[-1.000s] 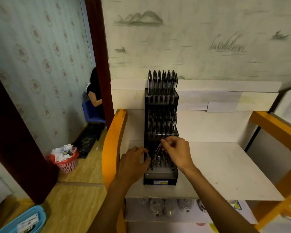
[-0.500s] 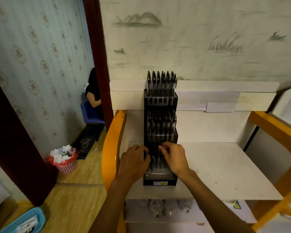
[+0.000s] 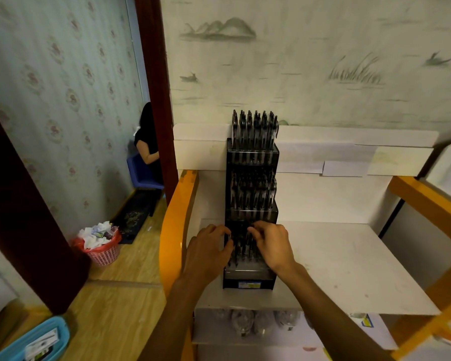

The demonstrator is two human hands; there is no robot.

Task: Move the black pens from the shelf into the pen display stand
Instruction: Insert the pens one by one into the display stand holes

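Shelf (image 3: 349,259) carries the pen display stand (image 3: 250,194) between both hands. Black pens (image 3: 241,246) fill its lowest tier: judged light, rigid, slippery; best pinched at the upper barrel. Left hand (image 3: 208,252) grips the stand's side; right hand (image 3: 271,246), fingers curled, pinches pen tops.

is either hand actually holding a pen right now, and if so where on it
Cannot be told. Both the left hand and right hand have fingers curled among the pens in the pen display stand's bottom tier, hiding any grip.
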